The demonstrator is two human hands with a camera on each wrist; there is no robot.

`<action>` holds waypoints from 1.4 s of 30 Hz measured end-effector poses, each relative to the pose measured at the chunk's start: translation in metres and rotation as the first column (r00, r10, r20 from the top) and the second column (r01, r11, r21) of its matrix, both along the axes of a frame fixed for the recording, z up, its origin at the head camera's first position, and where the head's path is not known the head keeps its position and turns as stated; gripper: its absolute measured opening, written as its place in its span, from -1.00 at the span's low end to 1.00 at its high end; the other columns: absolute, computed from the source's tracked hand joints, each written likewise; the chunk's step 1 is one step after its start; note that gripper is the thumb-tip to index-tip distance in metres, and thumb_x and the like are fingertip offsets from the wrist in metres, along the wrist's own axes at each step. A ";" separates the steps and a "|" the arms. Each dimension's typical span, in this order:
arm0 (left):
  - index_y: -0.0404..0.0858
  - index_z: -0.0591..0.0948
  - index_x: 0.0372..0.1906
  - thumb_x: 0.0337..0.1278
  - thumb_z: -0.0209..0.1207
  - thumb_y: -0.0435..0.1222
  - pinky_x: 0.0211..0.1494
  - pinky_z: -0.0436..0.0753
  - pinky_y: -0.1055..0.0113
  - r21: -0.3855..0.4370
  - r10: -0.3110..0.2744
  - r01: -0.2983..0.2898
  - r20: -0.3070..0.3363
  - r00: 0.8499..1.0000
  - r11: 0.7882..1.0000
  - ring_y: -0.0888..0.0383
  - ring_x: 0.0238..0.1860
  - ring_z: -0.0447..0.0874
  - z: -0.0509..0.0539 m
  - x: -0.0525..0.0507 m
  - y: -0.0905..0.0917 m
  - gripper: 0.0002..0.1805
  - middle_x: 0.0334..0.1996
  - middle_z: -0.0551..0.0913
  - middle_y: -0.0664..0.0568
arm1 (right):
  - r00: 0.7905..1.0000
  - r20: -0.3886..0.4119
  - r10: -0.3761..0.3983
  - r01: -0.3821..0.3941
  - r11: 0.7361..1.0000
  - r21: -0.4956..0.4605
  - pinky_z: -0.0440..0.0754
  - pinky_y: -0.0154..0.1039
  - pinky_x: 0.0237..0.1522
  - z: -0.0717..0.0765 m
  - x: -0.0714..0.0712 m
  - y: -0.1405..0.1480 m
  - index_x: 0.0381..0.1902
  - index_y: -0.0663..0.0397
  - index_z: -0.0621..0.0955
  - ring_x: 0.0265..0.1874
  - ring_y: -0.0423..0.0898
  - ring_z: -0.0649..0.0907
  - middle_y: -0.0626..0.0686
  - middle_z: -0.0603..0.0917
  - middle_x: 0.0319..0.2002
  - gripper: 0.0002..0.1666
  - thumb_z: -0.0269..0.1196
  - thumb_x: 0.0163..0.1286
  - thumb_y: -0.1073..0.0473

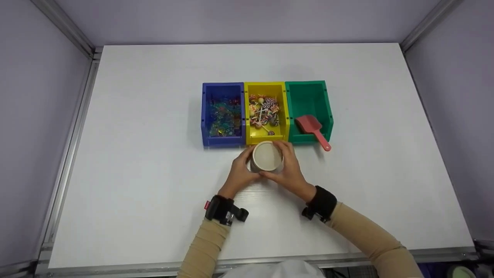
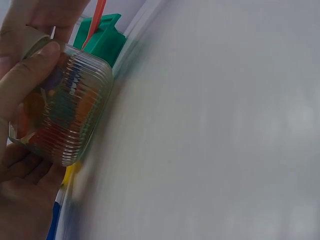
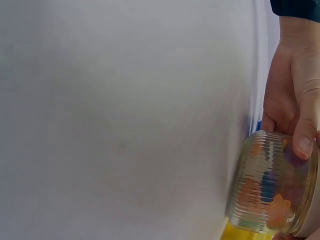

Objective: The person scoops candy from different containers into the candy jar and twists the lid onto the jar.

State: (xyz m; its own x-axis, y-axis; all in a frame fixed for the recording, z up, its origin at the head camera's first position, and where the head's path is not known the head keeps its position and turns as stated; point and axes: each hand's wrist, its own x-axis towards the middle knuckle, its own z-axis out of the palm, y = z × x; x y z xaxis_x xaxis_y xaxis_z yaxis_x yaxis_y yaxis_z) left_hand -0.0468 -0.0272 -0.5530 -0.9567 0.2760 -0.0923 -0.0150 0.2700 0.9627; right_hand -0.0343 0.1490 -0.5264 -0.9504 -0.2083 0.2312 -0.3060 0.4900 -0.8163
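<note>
A ribbed clear glass jar (image 2: 75,110) with a pale round lid (image 1: 267,156) stands upright just in front of the bins. Colourful pieces show through its wall in both wrist views. My left hand (image 1: 240,175) grips the jar from the left, its thumb toward the near side. From the right, my right hand (image 1: 289,172) curls round it, fingers at the far side and thumb at the near rim. Both thumbs lie close together near the lid's edge. Whether the jar's base touches the table cannot be told.
Three joined bins stand behind the jar: a blue bin (image 1: 224,141) of translucent coloured pieces, a yellow bin (image 1: 267,139) of small swirled lollipops, and a green bin (image 1: 307,96). A pink scoop (image 1: 310,124) leans in the green one, handle over its front. The white table (image 1: 135,173) has walls round it.
</note>
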 end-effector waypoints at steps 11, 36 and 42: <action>-0.40 0.32 0.37 -0.22 0.51 -0.29 0.50 0.36 0.11 0.011 0.016 -0.016 -0.025 1.000 1.000 -0.14 0.41 0.36 -0.001 0.000 0.000 -0.05 0.36 0.39 -0.27 | 0.998 -0.048 -0.046 0.045 0.999 -0.017 0.44 0.14 0.32 -0.005 0.003 -0.006 0.29 0.47 0.30 0.22 0.17 0.44 0.34 0.38 0.17 0.05 0.56 -0.05 0.11; -0.28 0.28 0.42 -0.24 0.53 -0.22 0.52 0.34 0.17 0.005 0.000 -0.001 0.027 1.000 1.000 -0.06 0.44 0.33 0.000 0.001 0.000 0.01 0.40 0.36 -0.16 | 0.943 0.132 0.304 -0.329 0.805 0.493 0.56 0.03 0.27 0.071 -0.031 0.015 0.35 0.31 0.30 0.28 0.18 0.48 0.32 0.37 0.32 0.15 0.57 -0.10 -0.05; -0.25 0.27 0.42 -0.25 0.53 -0.19 0.53 0.33 0.13 0.019 -0.003 0.002 0.053 0.999 1.000 -0.05 0.45 0.31 -0.001 0.001 0.000 0.03 0.41 0.36 -0.14 | 0.875 0.218 0.432 -0.470 0.652 0.595 0.62 -0.03 0.22 0.089 -0.050 0.007 0.25 0.34 0.40 0.13 0.13 0.58 0.29 0.49 0.19 0.04 0.59 -0.12 0.01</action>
State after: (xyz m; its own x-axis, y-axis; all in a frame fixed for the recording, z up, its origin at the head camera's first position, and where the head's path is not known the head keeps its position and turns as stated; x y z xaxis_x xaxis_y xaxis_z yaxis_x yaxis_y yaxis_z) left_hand -0.0455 -0.0270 -0.5536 -0.9498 0.2810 -0.1374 -0.0653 0.2514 0.9657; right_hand -0.0846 0.1564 -0.4370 -0.7074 -0.6902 -0.1521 -0.5917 0.6960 -0.4067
